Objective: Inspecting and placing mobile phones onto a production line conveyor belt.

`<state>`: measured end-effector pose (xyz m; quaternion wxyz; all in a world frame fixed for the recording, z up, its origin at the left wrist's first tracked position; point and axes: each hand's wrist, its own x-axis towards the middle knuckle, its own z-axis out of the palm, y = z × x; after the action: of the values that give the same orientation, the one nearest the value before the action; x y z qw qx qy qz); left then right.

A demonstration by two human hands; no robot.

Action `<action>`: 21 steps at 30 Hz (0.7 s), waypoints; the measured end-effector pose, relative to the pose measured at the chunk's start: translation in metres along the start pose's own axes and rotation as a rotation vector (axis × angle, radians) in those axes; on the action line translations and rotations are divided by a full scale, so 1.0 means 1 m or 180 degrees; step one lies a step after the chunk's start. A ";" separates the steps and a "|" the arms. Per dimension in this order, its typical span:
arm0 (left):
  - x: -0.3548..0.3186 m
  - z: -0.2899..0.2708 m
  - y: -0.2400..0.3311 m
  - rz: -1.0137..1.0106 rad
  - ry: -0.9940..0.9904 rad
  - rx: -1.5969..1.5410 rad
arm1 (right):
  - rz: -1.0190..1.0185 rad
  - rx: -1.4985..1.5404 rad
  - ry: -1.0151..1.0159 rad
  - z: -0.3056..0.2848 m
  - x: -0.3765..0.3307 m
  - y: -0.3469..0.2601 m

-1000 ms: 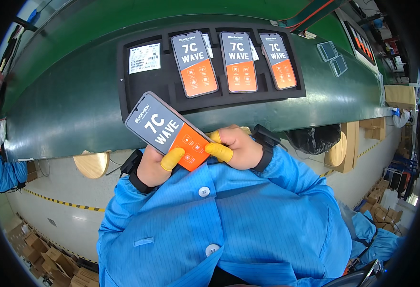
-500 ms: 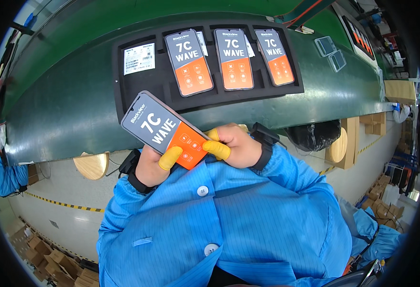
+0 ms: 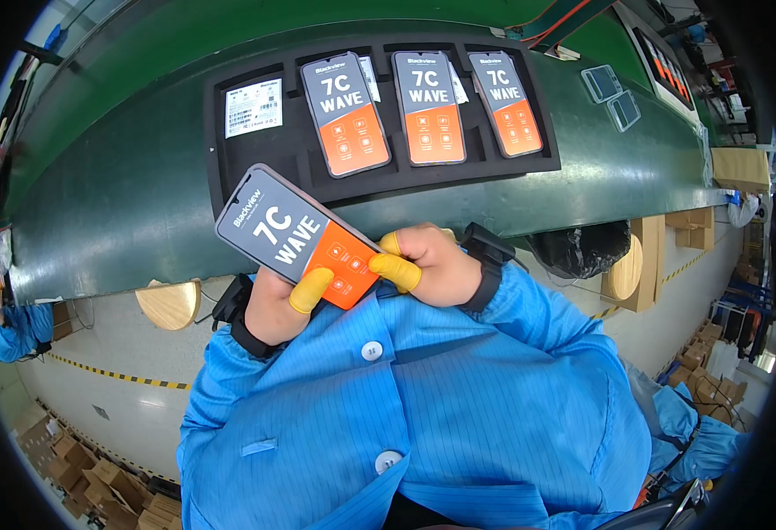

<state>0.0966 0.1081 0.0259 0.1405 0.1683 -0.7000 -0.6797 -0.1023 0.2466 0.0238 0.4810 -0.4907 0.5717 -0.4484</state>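
Note:
Between my two hands is a smartphone (image 3: 295, 231) with a grey and orange printed film on its face, tilted with its top toward the upper left. My left hand (image 3: 275, 305) grips its lower left edge, the thumb in a yellow finger cot lying on the orange part. At the lower right edge my right hand (image 3: 427, 265) pinches it, thumb and forefinger both in yellow cots. Beyond lies a black foam tray (image 3: 268, 157) with three similar phones, a left phone (image 3: 345, 115), a middle phone (image 3: 429, 110) and a right phone (image 3: 505, 104). A white printed label (image 3: 253, 108) fills the tray's left slot.
The tray rests on a green workbench (image 3: 123, 194). Two small clear-framed pieces (image 3: 611, 97) lie right of it. Below the bench edge are wooden stools (image 3: 169, 306), a black plastic bag (image 3: 582, 252) and cardboard boxes (image 3: 648, 265). Another person's blue sleeve (image 3: 18, 331) shows at far left.
The held phone and both hands have shifted slightly left and up in the picture. My grip looks the same, and the tray's phones stay in their slots.

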 end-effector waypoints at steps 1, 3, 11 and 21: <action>0.000 0.002 0.001 -0.0014 0.0039 -0.0120 | -0.0003 0.0006 0.0002 0.000 0.000 -0.001; 0.001 0.003 0.001 -0.0031 0.0070 -0.0235 | 0.0104 0.0064 0.0055 0.000 -0.001 -0.004; 0.004 0.004 0.002 -0.0023 0.0048 -0.0091 | 0.0082 -0.0022 0.0095 -0.003 -0.001 -0.004; 0.005 0.006 0.008 -0.0063 0.0038 0.0191 | 0.0345 0.0142 0.0052 -0.006 -0.001 -0.004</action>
<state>0.0888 0.1112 0.0335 0.1328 0.1835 -0.7175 -0.6587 -0.1075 0.2471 0.0282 0.5107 -0.4445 0.5912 -0.4383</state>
